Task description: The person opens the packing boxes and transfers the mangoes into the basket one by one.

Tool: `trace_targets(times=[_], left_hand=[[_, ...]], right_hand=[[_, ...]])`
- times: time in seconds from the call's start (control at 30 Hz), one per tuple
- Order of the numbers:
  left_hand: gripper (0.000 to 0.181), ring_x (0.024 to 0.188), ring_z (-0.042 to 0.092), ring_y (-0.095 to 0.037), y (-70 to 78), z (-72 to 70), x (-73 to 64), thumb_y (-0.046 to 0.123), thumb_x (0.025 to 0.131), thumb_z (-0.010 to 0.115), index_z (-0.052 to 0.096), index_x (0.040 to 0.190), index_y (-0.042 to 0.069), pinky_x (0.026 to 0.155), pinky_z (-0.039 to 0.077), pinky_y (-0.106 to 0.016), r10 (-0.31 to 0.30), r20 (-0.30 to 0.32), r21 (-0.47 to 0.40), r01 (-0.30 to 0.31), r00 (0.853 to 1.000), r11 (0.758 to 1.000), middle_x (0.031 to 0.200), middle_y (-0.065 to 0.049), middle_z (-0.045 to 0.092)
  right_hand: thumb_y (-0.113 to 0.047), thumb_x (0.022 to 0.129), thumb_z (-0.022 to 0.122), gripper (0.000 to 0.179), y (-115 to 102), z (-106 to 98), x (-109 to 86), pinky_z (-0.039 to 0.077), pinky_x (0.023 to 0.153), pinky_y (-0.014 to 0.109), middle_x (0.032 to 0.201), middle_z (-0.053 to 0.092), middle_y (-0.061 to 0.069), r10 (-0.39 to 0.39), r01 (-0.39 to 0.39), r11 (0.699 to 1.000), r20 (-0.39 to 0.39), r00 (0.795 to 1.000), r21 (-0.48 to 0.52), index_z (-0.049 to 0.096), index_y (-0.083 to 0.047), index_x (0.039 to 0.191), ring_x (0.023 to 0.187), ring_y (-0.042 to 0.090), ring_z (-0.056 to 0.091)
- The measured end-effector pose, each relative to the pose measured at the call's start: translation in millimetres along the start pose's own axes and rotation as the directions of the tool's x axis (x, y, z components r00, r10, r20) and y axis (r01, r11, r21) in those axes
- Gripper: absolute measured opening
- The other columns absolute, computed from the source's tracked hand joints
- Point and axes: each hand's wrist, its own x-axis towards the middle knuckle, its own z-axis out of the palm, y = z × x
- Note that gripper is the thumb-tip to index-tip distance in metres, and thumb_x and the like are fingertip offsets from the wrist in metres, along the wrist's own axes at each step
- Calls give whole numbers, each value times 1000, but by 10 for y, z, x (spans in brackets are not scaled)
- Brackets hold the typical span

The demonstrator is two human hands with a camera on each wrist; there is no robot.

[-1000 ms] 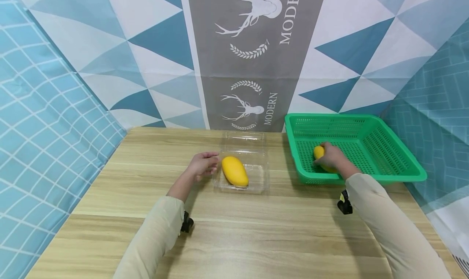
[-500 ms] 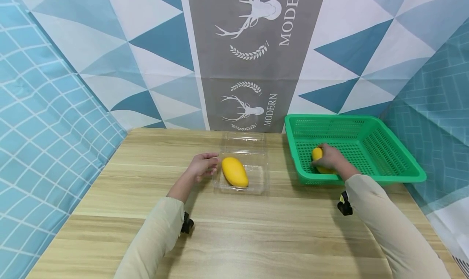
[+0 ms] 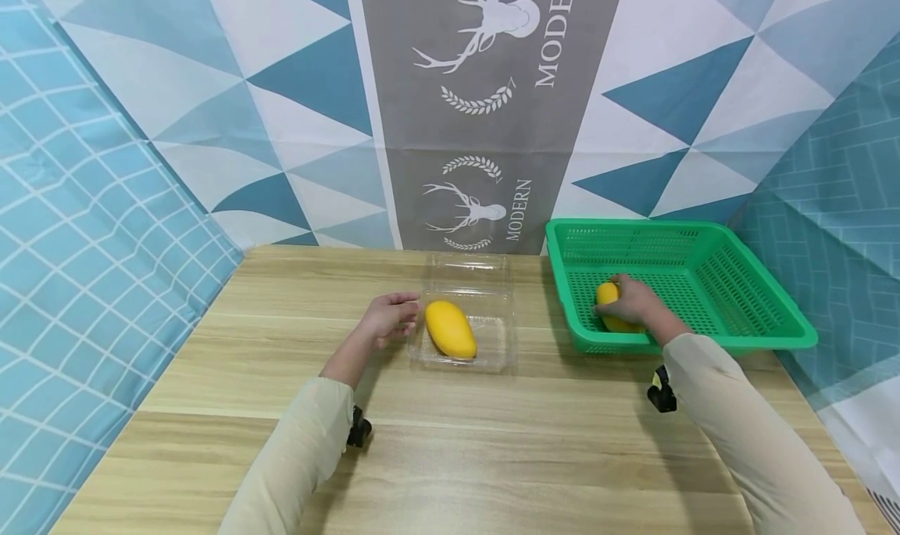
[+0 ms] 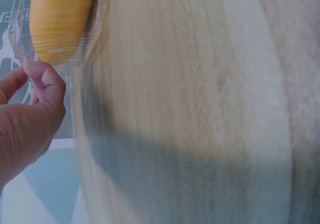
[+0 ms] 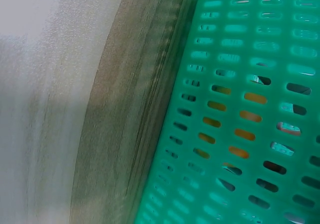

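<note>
A yellow mango (image 3: 451,329) lies in the left part of a clear plastic clamshell box (image 3: 495,341), its lid folded back toward the wall. At the box's left edge, my left hand (image 3: 389,318) pinches the rim; the left wrist view has the thumb and forefinger (image 4: 44,74) meeting there, close to the mango (image 4: 59,24). Inside the green basket (image 3: 748,285), my right hand (image 3: 636,301) grips a second yellow mango (image 3: 608,294) near the basket's left wall. From the right wrist, orange-yellow patches of that mango (image 5: 245,134) show through the slots; the hand is mostly hidden.
Both things stand on a wood-grain table (image 3: 506,449), near its far edge. A patterned cloth wall (image 3: 457,129) rises right behind them. Blue tiled sheets (image 3: 91,207) flank the table. The basket's raised front rim (image 3: 759,342) lies under the right forearm.
In the basket, my right hand and the mango have shifted slightly left. The left hand and the clear box have stayed in place.
</note>
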Motion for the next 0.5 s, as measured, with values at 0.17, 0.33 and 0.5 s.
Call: trace_targets(times=[0.17, 0.33, 0.5], left_hand=[[40, 63, 54, -7, -2, -1, 3, 10, 95, 53, 47, 133, 3, 55, 47, -17, -1, -4, -1, 1, 1000, 1000, 115, -14, 59], [40, 63, 54, -7, -7, -8, 13, 11, 95, 53, 47, 133, 3, 56, 47, -17, -7, -6, -2, 7, 1000, 1000, 118, -15, 58], [39, 63, 54, -8, -8, -8, 13, 11, 95, 53, 48, 133, 4, 56, 47, -17, -9, -5, -2, 9, 1000, 1000, 122, -17, 56]], right_hand=[[-36, 91, 56, 78, 5, -3, -6, 49, 70, 42, 120, 44, 36, 5, -5, 1000, -3, 1000, 5, 21, 13, 141, 97, 40, 52], [-38, 91, 55, 79, -7, -4, -7, 48, 75, 46, 124, 42, 37, 24, -24, 1000, 1, 1000, 14, 21, 12, 141, 102, 42, 50], [-41, 92, 53, 78, -20, 0, -5, 47, 77, 47, 126, 40, 37, 28, -28, 1000, -1, 1000, 8, 23, 11, 141, 105, 43, 48]])
